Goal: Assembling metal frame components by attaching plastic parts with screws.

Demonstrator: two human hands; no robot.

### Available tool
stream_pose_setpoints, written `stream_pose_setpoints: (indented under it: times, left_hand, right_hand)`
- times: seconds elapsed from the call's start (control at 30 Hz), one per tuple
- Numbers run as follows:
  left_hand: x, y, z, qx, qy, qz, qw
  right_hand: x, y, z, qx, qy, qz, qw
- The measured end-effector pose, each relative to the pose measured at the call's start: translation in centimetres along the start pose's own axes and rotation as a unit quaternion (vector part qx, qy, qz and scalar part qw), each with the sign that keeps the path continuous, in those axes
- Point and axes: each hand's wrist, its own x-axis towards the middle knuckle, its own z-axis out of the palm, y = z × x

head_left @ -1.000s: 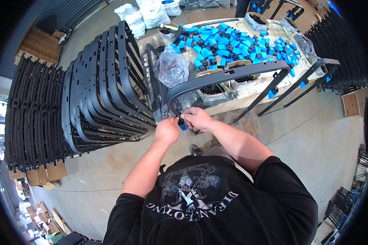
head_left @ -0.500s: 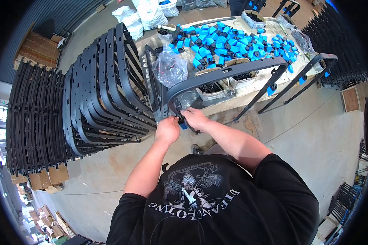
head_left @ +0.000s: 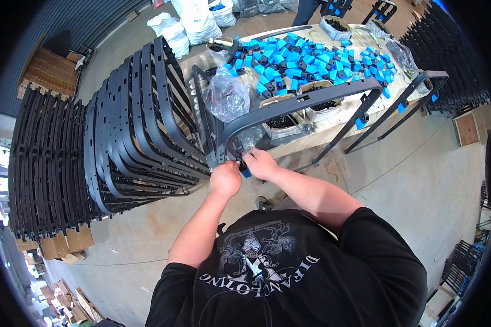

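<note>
A black curved metal frame (head_left: 311,99) stands upright against the near side of the workbench. At its left end my left hand (head_left: 226,179) is closed, thumb on top, beside a blue-and-black plastic part (head_left: 246,173). Just right of it, my right hand (head_left: 260,164) has its fingers bent and pinched together at the same spot. Whatever the fingertips hold is hidden. On the frame's right leg sits another blue part (head_left: 361,123). Boxes of small black pieces (head_left: 281,121) stand on the bench behind the frame, next to a heap of blue-and-black parts (head_left: 303,60).
Many black frames (head_left: 128,125) lean in a row at my left, close to my left hand. A crumpled clear plastic bag (head_left: 227,97) lies on the bench (head_left: 360,109). Another frame (head_left: 420,82) stands at the right. White sacks (head_left: 197,22) and a person's legs (head_left: 305,12) are beyond the bench.
Both hands stay at the frame's left end, with only a small shift of the right fingers. The person's legs beyond the bench have moved left.
</note>
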Motion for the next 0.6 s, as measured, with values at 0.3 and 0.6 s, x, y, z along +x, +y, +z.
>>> stream_pose_setpoints:
  times: [0.3,0.6]
  left_hand:
    - [0.0,0.3,-0.3,0.007,-0.012,-0.021,1.000]
    - [0.0,0.4,-0.3,0.011,-0.019,-0.028,0.999]
  right_hand:
    - [0.4,-0.4,-0.1,-0.029,-0.007,-0.014,0.999]
    - [0.8,0.0,0.7,0.030,-0.009,0.033,0.999]
